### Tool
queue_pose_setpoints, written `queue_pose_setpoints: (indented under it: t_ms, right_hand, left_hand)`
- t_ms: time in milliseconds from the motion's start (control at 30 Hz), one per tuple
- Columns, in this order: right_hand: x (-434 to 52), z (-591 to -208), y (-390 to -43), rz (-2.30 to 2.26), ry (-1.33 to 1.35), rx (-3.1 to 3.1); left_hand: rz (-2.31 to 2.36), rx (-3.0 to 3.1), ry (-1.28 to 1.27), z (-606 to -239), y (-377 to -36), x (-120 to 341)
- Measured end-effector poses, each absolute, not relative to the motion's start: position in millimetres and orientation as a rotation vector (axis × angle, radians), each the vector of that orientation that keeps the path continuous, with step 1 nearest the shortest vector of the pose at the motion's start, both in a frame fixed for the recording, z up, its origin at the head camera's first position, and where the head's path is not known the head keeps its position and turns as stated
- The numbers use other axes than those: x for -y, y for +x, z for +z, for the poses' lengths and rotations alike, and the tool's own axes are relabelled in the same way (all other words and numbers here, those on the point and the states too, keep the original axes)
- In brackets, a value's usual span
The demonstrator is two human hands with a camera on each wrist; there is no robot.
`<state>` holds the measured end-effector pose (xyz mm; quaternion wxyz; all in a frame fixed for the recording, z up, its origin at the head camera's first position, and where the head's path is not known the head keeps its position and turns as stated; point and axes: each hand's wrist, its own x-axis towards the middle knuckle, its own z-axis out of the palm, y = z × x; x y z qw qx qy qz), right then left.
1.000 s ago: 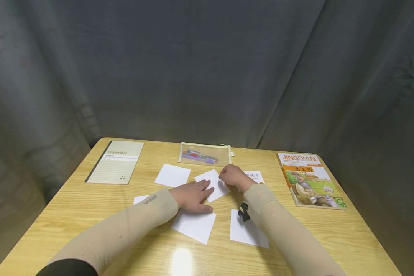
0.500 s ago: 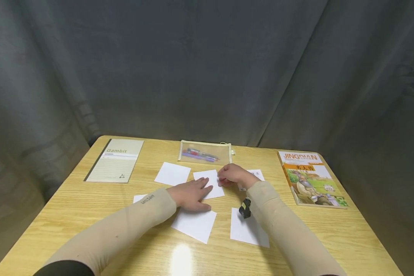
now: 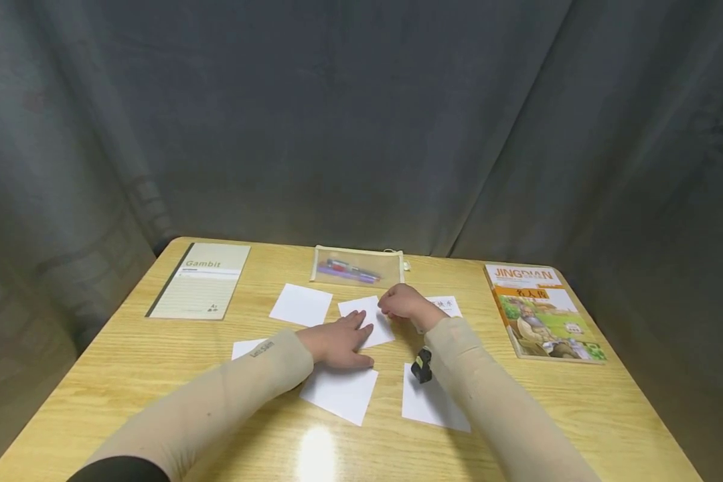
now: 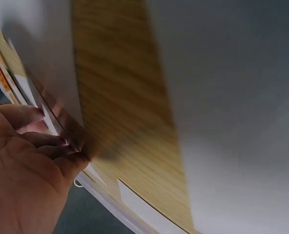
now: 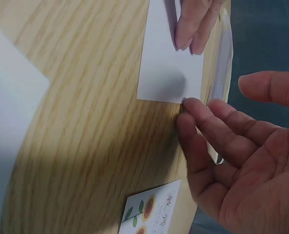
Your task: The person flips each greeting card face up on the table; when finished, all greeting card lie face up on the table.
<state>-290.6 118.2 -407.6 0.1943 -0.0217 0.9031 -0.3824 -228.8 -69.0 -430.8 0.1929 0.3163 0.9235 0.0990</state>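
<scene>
Head view: a person's left hand (image 3: pixel 340 340) is resting palm down with fingers spread wide, their tips lying on a middle white card (image 3: pixel 382 329). The right hand (image 3: pixel 405 302) is bending its fingers in at that card's far right corner, thumb and forefinger standing narrowly together; whether they are pinching the paper, I cannot tell. The card is therefore lying between the hands, under the left one's fingertips and just left of the right one. It is looking nearly square, with no clear long axis, its right edge slanting so that the near end is lying farther right.

Around the hands, a far-left card (image 3: pixel 301 304), a near card (image 3: pixel 340 395) and a right-near card (image 3: pixel 422 403) are lying on the wooden table (image 3: pixel 614 415). A sunflower card (image 5: pixel 152 207) is sitting just right of the right hand. Farther out, a pen pouch (image 3: pixel 391 268), a notebook (image 3: pixel 199 284) and a book (image 3: pixel 545 314) are lying before a grey curtain (image 3: pixel 361 134).

The left sleeve (image 3: pixel 265 365) is hiding most of another white piece (image 3: pixel 245 348). Blurred paper is filling much of the left wrist view.
</scene>
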Motion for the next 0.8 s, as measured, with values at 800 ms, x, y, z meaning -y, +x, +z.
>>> queue_pose_setpoints:
  t_ms: [800]
  right_hand:
    - [-128.5, -423.2, -292.0, -1.571, 0.132, -2.274]
  left_hand:
    - [0.447, -2.593, 0.949, -436.9, -234.7, 80.4]
